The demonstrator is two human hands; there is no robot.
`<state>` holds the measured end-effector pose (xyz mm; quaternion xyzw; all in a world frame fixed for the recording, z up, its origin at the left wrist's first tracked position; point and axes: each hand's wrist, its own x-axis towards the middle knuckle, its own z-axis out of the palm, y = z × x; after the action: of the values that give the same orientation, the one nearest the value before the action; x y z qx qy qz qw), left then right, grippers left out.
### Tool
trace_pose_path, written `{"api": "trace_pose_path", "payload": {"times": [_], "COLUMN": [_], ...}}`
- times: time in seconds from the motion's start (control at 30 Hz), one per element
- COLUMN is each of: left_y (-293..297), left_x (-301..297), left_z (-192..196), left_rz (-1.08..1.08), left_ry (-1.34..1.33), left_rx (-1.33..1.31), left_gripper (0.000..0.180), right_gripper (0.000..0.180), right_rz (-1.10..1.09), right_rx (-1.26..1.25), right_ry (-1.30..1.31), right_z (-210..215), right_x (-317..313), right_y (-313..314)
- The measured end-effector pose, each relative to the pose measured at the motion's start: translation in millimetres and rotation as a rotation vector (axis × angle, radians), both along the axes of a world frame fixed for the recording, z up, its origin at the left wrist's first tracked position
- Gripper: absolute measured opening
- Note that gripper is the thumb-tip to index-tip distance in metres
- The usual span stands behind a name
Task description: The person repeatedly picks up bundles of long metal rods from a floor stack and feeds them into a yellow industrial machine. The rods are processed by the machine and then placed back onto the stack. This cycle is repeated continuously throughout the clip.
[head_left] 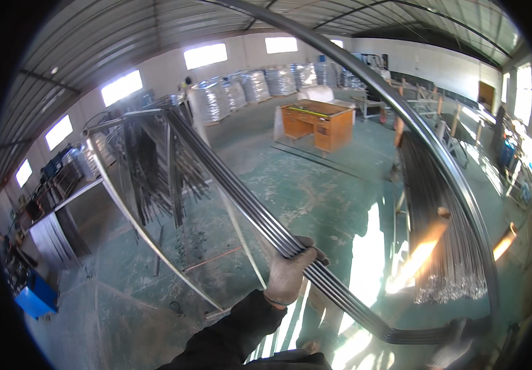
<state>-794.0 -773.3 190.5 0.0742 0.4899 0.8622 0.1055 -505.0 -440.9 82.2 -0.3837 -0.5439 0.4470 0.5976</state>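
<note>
Several slim, dark, shiny metal tubes (250, 206) lie side by side in a bundle that slants from upper left to lower right. My left hand (288, 274), in a pale glove with darker fingertips, is closed around the middle of it. Toward the lower right the tubes bend sideways. At that bent stretch my right hand (454, 346), also gloved, wraps the tubes; it is blurred and its fingers are only partly visible. A long shiny tube (395, 102) sweeps from the top edge down the right side and appears to meet the bent part.
A rack (109, 166) at left bears many hanging dark tubes (149, 166). More thin tubes (441, 228) hang at right. A wooden desk (333, 131) stands ahead, with wrapped bundles (256, 86) along the far wall. A blue box (36, 295) sits at lower left.
</note>
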Motion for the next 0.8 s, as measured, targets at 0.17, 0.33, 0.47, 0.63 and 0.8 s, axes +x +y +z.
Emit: {"api": "trace_pose_path", "payload": {"times": [0.17,0.33,0.47,0.63,0.8], "left_y": [-120.1,-250.9,-376.0,-497.5,-538.1], "left_x": [-79.6,-220.4,-336.0,-416.5,-374.9], "left_z": [7.6,6.2,23.4,39.4,-36.6], "left_rz": [0.290,0.392,0.451,0.391,0.330], "left_ry": [0.034,0.120,0.072,0.046,0.137], "left_rx": [0.099,0.311,0.394,0.564,0.291], "left_gripper": [0.024,0.020,0.012,0.024,0.040], "right_gripper": [0.029,0.015,0.037,0.028,0.044], "right_rz": [0.244,0.413,0.701,0.652,0.911], "right_rx": [0.064,0.272,0.542,1.549,1.580], "right_ry": [-0.013,0.086,0.029,-0.252,0.389], "right_z": [73.6,173.4,297.0,392.7,237.8], "right_x": [-156.5,-340.1,-483.9,-626.5,-613.8], "right_y": [-76.1,-200.3,-326.5,-480.9,-539.1]}}
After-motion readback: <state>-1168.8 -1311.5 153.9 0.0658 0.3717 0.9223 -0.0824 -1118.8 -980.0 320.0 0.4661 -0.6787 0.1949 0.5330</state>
